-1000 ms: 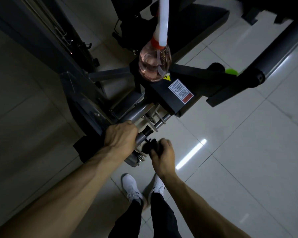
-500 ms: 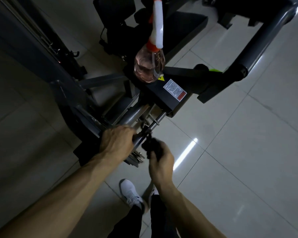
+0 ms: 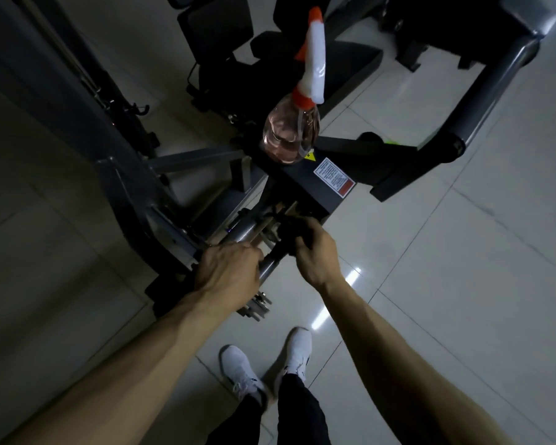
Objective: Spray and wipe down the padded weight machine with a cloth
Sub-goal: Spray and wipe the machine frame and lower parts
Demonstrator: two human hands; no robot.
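Left hand: the left hand [image 3: 228, 271] is near the centre, knuckles up, with its fingers curled over the near end of a steel bar [image 3: 270, 264] on the weight machine [image 3: 305, 187].
Right hand: the right hand [image 3: 315, 255] is just right of the left, with the bar between them. Its fingers are curled round a bunched dark cloth [image 3: 290, 232].
Cloth: it is pressed against the bar and fittings, just below the near edge of the machine's black plate. The dim light hides exactly where it touches.
Spray bottle: the spray bottle [image 3: 290, 136] stands upright on the far end of that plate, well apart from both hands. It has a clear body of pinkish liquid, an orange collar and a white trigger head with an orange nozzle.
Warning label: a white and red warning label [image 3: 334, 181] is stuck on the plate, right of the bottle.
Padding: a dark seat pad [image 3: 215, 24] is at the far centre.
Tube arm: a thick grey tube arm [image 3: 495, 78] slants across the far right.
Floor: the floor tiles [image 3: 463, 284] are pale and glossy.
Feet: two white shoes [image 3: 241, 374] are at the near centre, below the hands.
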